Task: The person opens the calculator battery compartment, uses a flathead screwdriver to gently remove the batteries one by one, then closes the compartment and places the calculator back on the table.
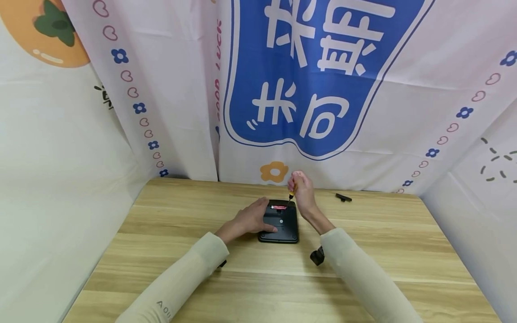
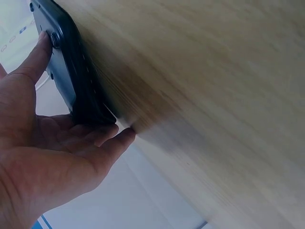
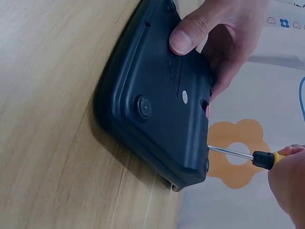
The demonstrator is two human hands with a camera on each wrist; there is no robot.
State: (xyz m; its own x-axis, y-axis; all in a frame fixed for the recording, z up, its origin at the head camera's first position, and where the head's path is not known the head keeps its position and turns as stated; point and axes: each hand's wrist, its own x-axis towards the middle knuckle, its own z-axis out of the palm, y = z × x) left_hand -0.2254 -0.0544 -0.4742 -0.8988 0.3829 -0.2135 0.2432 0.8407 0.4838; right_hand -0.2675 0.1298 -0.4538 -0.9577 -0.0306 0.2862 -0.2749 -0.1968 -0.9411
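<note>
Starting from the left, a pale sleeve point(image 1: 177, 280) leads to the left hand point(image 1: 251, 218), which lies along the left side of a black device point(image 1: 286, 232) on the wood-grain tabletop point(image 1: 169, 215). This hand grips the device, its thumb pressed on the upturned face and its fingers round the far left edge. The device sits between the two hands, directly against the left one, with round feet and a small pale sticker on its face. Near its far edge a red battery point(image 1: 278, 207) shows in a recess. Just right of the battery comes the tip of a screwdriver point(image 1: 291, 196) (yellow and black at the handle, bare metal at the shaft). The right hand point(image 1: 304, 193) closes its fingers round that handle, above the device's far right corner. Farther right, well apart from the device, a small black piece point(image 1: 343, 197) lies near the tabletop's back edge.
</note>
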